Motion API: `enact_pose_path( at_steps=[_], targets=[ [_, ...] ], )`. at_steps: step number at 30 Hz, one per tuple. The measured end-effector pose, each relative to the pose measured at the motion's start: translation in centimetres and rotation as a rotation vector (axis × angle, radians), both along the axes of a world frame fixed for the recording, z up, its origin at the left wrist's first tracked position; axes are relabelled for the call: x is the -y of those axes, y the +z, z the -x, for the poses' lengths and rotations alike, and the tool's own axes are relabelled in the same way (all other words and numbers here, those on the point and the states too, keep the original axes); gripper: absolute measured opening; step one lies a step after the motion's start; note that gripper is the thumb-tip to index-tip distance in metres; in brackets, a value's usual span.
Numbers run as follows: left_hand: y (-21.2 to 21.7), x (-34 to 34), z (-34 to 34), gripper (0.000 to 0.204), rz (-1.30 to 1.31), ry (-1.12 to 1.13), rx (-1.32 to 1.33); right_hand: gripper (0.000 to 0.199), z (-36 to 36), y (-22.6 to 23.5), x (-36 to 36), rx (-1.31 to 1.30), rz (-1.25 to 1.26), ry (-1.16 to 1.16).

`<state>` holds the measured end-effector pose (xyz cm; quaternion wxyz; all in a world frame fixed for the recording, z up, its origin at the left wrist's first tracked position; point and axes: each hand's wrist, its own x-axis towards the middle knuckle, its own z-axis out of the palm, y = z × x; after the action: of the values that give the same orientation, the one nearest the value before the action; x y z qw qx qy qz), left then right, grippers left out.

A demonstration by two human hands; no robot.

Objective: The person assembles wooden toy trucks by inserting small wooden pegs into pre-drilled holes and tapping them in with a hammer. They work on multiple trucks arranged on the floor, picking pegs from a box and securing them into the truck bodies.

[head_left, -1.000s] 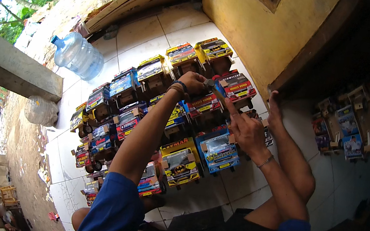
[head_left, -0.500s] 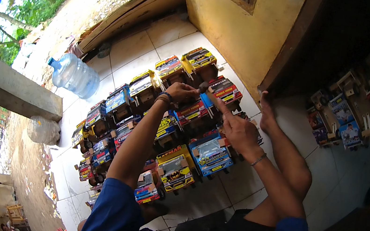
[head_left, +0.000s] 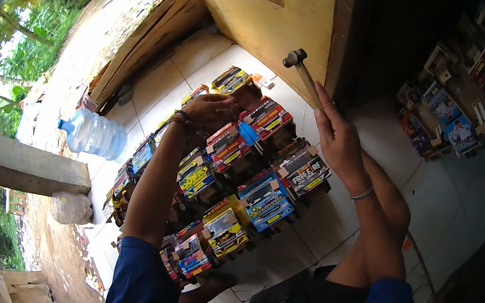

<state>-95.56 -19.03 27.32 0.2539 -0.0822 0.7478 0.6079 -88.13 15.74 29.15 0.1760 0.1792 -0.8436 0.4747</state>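
Note:
My right hand [head_left: 339, 137] is closed around the wooden handle of a hammer [head_left: 308, 83], its dark metal head raised toward the wall. My left hand [head_left: 210, 113] reaches in among the toy trucks, fingers bent together beside a red toy truck [head_left: 266, 118]; what they hold, if anything, is hidden. Close by stand another red toy truck [head_left: 227, 146] and a yellow-and-black toy truck [head_left: 235, 81]. Nearer me are a blue toy truck [head_left: 266, 203], a yellow toy truck [head_left: 224, 228] and a white-and-black toy truck [head_left: 303, 171].
The trucks stand packed in rows on a white tiled floor [head_left: 331, 226]. A clear blue water jug [head_left: 96, 134] lies at the left, with a cloudy plastic container [head_left: 71, 208] nearer. A yellow wall [head_left: 290, 31] rises beyond. More toy trucks [head_left: 454, 122] stand in shade at the right.
The hammer has risen away from the trucks in my right hand, which moved right. My left hand has shifted left and stays low over the trucks. The whole view has turned slightly.

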Motion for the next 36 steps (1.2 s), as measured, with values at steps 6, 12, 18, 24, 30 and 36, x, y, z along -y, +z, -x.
enact_pose_path(
  at_steps=[6, 12, 18, 24, 30, 36],
  targets=[
    [-1.7, -5.8, 2.6, 0.041, -0.176, 0.022, -0.09, 0.046, 0.0, 1.5, -1.0, 0.123, 0.084, -0.049],
    [-4.2, -7.0, 5.3, 0.037, -0.04, -0.044, -0.068, 0.045, 0.5, 0.9, -0.2, 0.186, 0.09, 0.026],
    [-4.9, -7.0, 5.9, 0.035, -0.036, -0.131, -0.043, 0.044, 1.1, 0.6, 1.2, 0.038, 0.039, 0.037],
    [-5.4, -7.3, 6.2, 0.034, -0.011, -0.138, -0.085, 0.045, 1.1, 0.6, 1.9, 0.169, -0.038, 0.028],
    [-6.3, -7.6, 5.9, 0.038, 0.055, -0.109, -0.063, 0.045, 0.7, 0.4, 2.2, 0.233, -0.034, 0.032],
    [-7.0, -7.7, 6.2, 0.036, 0.028, -0.087, -0.044, 0.045, 0.7, -0.7, 2.3, 0.241, -0.057, 0.053]
  ],
)
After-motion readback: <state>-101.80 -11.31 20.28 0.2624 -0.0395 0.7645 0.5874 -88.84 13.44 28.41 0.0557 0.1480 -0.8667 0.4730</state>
